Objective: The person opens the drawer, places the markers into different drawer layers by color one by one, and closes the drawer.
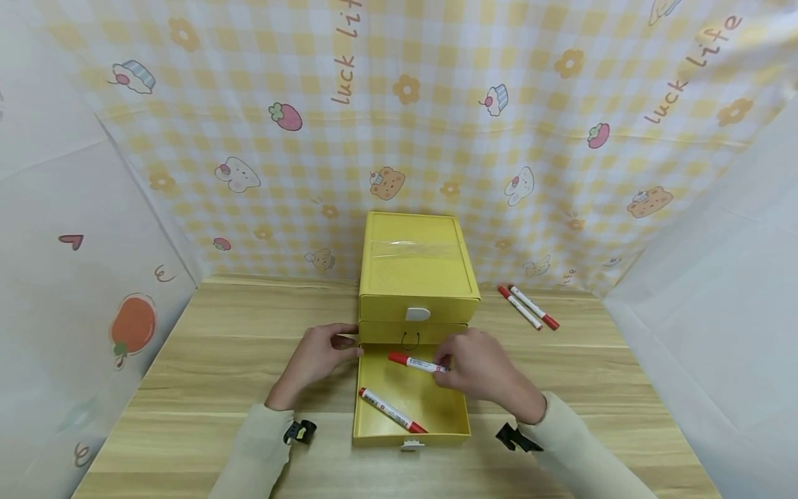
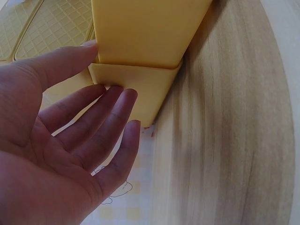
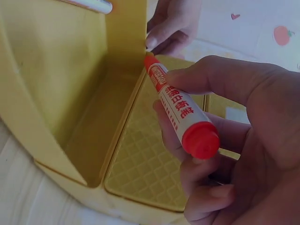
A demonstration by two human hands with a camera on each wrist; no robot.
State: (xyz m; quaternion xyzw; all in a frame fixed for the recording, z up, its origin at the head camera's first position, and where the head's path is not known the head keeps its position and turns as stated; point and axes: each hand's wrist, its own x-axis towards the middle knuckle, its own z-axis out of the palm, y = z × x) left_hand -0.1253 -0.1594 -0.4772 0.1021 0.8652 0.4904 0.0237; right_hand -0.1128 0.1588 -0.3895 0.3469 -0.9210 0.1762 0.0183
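Observation:
A white whiteboard marker with a red cap (image 1: 414,362) is pinched between the thumb and fingers of my right hand (image 1: 483,364), above the pulled-out yellow drawer (image 1: 436,410). In the right wrist view the red end of this marker (image 3: 176,101) points toward the camera. Another red-and-white marker (image 1: 389,410) lies slantwise in the drawer's front left. My left hand (image 1: 319,355) rests its fingertips against the left side of the yellow drawer box (image 1: 414,270). Its fingers (image 2: 108,136) are spread and slightly bent, and hold nothing.
Two more red-and-white markers (image 1: 526,306) lie side by side on the wooden table (image 1: 249,326), right of the box. The box's upper drawer, with a white tab (image 1: 418,314), is closed. A checked yellow cloth (image 1: 436,138) hangs close behind the box.

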